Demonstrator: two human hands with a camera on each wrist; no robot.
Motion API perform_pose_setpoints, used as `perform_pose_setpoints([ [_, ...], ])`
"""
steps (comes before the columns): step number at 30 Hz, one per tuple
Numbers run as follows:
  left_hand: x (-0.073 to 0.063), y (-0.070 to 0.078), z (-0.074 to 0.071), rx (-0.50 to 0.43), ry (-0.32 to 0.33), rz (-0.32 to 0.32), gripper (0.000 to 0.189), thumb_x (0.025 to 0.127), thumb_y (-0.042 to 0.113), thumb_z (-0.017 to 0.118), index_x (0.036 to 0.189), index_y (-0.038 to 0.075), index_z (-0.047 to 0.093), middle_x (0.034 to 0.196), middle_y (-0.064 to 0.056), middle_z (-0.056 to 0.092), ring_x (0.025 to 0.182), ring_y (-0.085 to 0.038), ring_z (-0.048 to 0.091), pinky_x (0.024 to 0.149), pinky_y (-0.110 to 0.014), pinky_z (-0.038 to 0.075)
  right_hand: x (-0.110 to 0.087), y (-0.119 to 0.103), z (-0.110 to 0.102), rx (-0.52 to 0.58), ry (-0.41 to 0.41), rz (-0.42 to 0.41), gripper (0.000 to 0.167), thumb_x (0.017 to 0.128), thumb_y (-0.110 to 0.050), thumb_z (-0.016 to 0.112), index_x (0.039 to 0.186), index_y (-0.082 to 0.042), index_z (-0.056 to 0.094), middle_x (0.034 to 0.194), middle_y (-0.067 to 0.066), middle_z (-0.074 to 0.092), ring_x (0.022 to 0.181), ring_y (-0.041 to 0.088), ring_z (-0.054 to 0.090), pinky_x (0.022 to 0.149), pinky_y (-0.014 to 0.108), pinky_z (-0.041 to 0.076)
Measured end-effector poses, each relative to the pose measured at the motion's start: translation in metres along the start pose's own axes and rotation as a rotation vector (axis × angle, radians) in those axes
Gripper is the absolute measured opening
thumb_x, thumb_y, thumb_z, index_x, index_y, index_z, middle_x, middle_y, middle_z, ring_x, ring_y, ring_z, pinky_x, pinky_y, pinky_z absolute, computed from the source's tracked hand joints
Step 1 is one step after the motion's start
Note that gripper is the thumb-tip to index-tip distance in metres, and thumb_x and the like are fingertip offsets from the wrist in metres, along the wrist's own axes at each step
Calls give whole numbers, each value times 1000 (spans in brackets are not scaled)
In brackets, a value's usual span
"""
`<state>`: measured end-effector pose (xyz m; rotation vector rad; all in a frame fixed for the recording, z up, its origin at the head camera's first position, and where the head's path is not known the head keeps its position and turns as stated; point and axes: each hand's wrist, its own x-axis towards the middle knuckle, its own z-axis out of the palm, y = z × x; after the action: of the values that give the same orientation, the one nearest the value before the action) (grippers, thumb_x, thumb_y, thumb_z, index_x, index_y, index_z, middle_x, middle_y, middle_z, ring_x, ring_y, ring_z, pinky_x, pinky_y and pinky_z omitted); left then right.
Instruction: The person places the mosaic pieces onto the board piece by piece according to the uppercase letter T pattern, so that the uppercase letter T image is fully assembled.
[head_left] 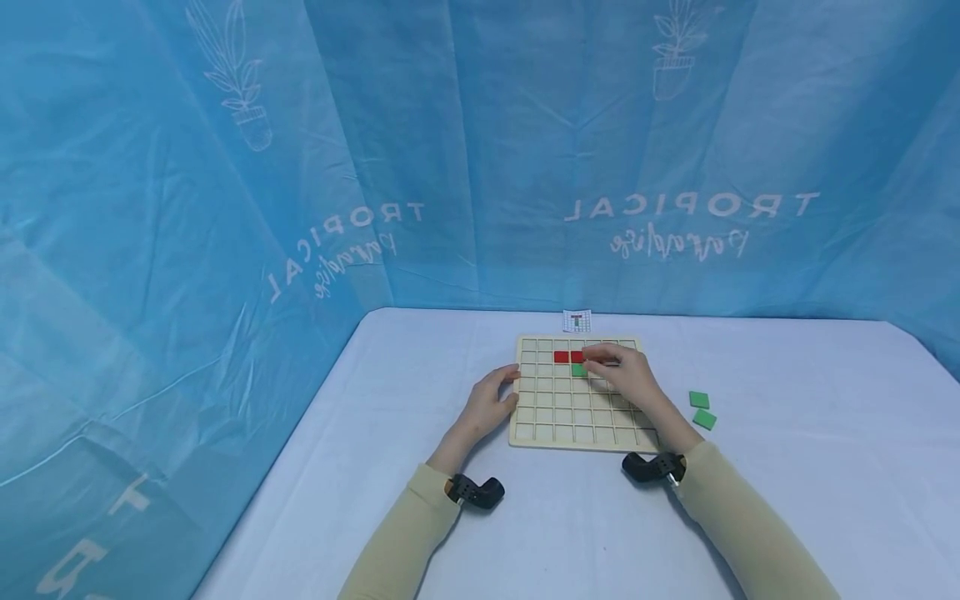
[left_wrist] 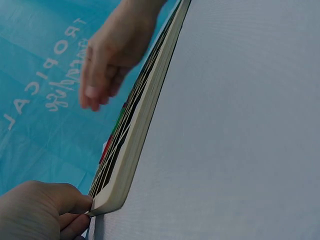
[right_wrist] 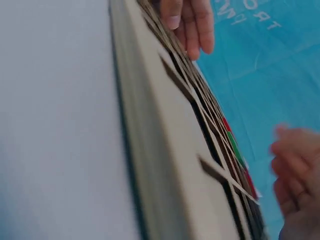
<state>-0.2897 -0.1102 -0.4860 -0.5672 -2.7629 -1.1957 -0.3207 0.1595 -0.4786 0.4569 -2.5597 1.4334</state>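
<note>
A pale wooden grid board (head_left: 536,417) lies on the table. In its upper rows two red tiles (head_left: 562,357) show side by side, with a green tile (head_left: 578,370) just below the right one. My left hand (head_left: 487,406) rests at the board's left edge, thumb and fingertips touching it; in the left wrist view the thumb (left_wrist: 75,202) meets the board's corner. Over the board beside the tiles is my right hand (head_left: 626,372), fingers loosely bent. No tile shows in it in either wrist view. Its fingers hide the cells beneath.
Two loose green tiles (head_left: 699,399) lie on the white tablecloth (head_left: 795,467) right of the board. Behind the board is a small card (head_left: 577,322) with a printed coloured pattern. Blue curtains (head_left: 517,167) hang around the table's back and left sides.
</note>
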Motion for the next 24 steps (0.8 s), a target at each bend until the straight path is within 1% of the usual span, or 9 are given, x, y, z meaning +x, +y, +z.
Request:
perform_pose_setpoints([
  [3,0,1,0,8,0,-12,50,90,9,57,138,4,44,128,-6,56,129,-20,41,110,-34,28,1,-12,-12,104,24,34,36,89,-28,66,119,-7,65,113,6,66,105,25,58,88,42,51],
  [6,1,1,0,10,0,-13,50,90,9,56,138,5,44,128,-6,56,129,-20,41,110,-34,29,1,-16,-31,166,33,9,39,90,-30,65,122,-8,63,117,9,64,108,27,56,88,43,50],
  [7,0,1,0,11,-2,-15,50,90,10,56,139,5,44,128,-6,56,129,-20,41,110,-33,29,2,-10,-37,174,32,-7,38,90,-29,65,124,-11,62,118,8,63,109,25,56,88,41,50],
  [10,0,2,0,6,-7,-14,50,90,10,56,138,5,44,128,-6,56,130,-20,41,110,-34,29,-1,11,-59,121,52,-40,40,90,-34,64,127,-19,61,121,3,62,112,21,54,88,38,50],
  [11,0,2,1,3,-9,-14,50,90,9,56,138,4,44,128,-6,56,130,-21,41,110,-34,29,-6,9,-68,72,67,-12,42,90,-39,63,128,-21,60,122,2,62,114,21,54,90,43,50],
  [13,0,3,1,-3,-12,-18,50,90,9,57,138,5,44,129,-7,55,130,-21,40,110,-35,29,-15,12,-84,34,78,14,45,90,-41,62,129,-20,59,124,3,60,116,22,52,91,45,48],
  [17,0,2,0,-5,-9,-18,50,90,9,57,138,4,44,128,-8,56,129,-23,41,110,-37,29,-45,-12,-115,-31,100,121,55,89,-47,60,129,-11,57,126,12,58,115,28,52,93,56,43],
  [21,1,1,-1,-3,-5,-11,50,91,9,56,138,3,43,128,-9,56,129,-24,41,110,-37,29,-68,-7,-135,-69,99,191,59,89,-50,59,132,-9,54,127,12,57,110,13,55,95,47,46],
  [24,1,1,0,-5,-6,-7,50,91,9,57,138,2,43,128,-9,56,129,-24,41,110,-37,30,-82,2,-143,-83,89,204,58,90,-47,58,133,-8,53,127,13,56,104,0,54,92,29,49],
])
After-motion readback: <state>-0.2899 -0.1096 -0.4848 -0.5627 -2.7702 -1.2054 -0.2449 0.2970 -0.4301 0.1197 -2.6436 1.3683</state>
